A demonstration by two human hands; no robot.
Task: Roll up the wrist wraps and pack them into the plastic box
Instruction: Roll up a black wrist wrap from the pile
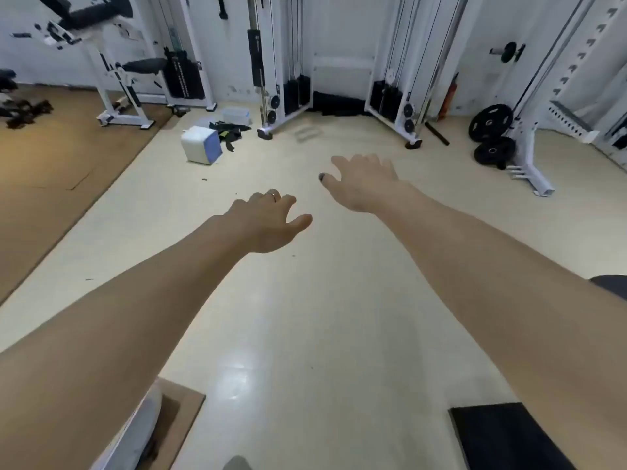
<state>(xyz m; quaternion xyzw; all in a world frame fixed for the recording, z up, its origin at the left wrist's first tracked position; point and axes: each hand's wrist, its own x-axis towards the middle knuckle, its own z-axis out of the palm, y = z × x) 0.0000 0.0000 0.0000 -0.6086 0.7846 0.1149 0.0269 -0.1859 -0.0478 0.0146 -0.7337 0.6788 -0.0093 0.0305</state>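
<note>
Head view: left hand (268,222) and right hand (364,183) extend forward, each grip spread and holding nothing. Black fabric wrist wraps (228,132) lie in a loose heap on the glossy cream floor (305,317) at 11 o'clock, beside the translucent rectangular plastic box (235,116).

Both bare arms reach forward over a pale floor (305,300) in a gym room. The left hand (268,222) is relaxed, fingers spread, with a ring on one finger, holding nothing. The right hand (366,181) is farther ahead, fingers loosely spread and also free. Well beyond them, near the far wall, a pile of dark wrist wraps (229,132) lies on the floor, just beside a white and blue cube stool (201,145). A clear plastic box (235,116) sits just behind the wraps. White cable machines (285,62) stand along the wall; black weight plates (490,123) lean at the right.
</note>
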